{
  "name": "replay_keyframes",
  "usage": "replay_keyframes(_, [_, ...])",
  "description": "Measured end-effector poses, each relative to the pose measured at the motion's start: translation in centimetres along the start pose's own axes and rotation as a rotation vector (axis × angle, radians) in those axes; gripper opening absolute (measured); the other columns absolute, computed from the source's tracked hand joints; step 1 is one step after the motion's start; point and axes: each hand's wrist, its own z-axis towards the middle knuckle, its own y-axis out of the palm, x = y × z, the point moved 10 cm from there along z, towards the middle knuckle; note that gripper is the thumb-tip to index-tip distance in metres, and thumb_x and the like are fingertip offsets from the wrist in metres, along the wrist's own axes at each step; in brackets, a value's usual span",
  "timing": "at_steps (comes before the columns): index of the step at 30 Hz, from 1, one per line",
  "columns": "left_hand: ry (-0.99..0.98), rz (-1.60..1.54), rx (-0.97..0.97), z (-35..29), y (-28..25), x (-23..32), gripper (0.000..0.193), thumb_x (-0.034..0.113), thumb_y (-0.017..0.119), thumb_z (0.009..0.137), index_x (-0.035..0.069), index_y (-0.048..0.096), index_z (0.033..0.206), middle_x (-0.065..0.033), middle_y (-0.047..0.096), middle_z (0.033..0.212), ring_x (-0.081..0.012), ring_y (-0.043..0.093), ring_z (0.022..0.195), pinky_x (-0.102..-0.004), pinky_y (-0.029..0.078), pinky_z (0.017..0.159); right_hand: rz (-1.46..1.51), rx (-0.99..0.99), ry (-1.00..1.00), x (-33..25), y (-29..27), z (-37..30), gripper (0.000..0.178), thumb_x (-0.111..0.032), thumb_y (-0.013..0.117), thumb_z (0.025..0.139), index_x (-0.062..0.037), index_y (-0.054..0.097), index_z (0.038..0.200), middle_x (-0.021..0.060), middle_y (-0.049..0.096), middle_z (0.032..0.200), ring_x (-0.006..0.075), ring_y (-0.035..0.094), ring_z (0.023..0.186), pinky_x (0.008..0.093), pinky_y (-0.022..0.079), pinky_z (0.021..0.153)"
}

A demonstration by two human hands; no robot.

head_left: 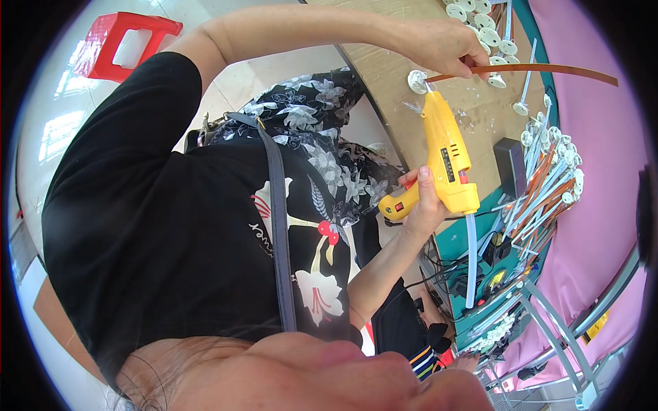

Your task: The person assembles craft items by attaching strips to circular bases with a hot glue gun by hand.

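Yellow plastic glue gun [445,151] here, translucent stick [471,260] poking out its back, right hand [425,209] fingers curled round its handle. Just off its nozzle, left hand [445,49] fingertips pinch a thin, slightly bowed brown strip [555,68], end by a white disc [416,82]. Past the gun: disc-topped strips [548,188].

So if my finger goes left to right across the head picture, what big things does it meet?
Red plastic stool → dark blue strap → yellow glue gun in the right hand → black box → pink cloth along the right side.
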Motion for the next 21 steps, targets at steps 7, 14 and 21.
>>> replay_keyframes(7, [-0.019, -0.004, -0.01, 0.0, 0.3, 0.1, 0.018, 0.011, 0.062, 0.081, 0.006, 0.066, 0.098, -0.0082, 0.066, 0.076, -0.0184, 0.06, 0.064, -0.0314, 0.046, 0.06, -0.005, 0.038, -0.03, -0.6, -0.8, -0.1, 0.022, -0.008, 0.064, 0.079, 0.0003, 0.051, 0.094, 0.0104, 0.056, 0.064, 0.0182, 0.056, 0.053, 0.0293, 0.049, 0.053])
replay_keyframes(14, [0.009, -0.007, 0.008, 0.1, 0.2, -0.1, 0.018, 0.012, 0.062, 0.082, 0.007, 0.067, 0.098, -0.0077, 0.066, 0.077, -0.0182, 0.06, 0.064, -0.0313, 0.046, 0.06, -0.008, -0.011, -0.028, -0.5, -0.6, 0.2, 0.021, -0.007, 0.064, 0.078, 0.001, 0.052, 0.094, 0.0114, 0.058, 0.066, 0.0196, 0.058, 0.054, 0.0294, 0.05, 0.053])
replay_keyframes(21, [0.019, -0.017, 0.0, -0.3, -0.1, 0.4, 0.018, 0.012, 0.061, 0.082, 0.006, 0.066, 0.099, -0.008, 0.065, 0.075, -0.0171, 0.059, 0.064, -0.0318, 0.045, 0.06, -0.023, 0.042, 0.004, -2.2, -0.2, 0.1, 0.025, -0.008, 0.064, 0.078, 0.0018, 0.051, 0.098, 0.0114, 0.058, 0.065, 0.0197, 0.058, 0.052, 0.0293, 0.049, 0.051])
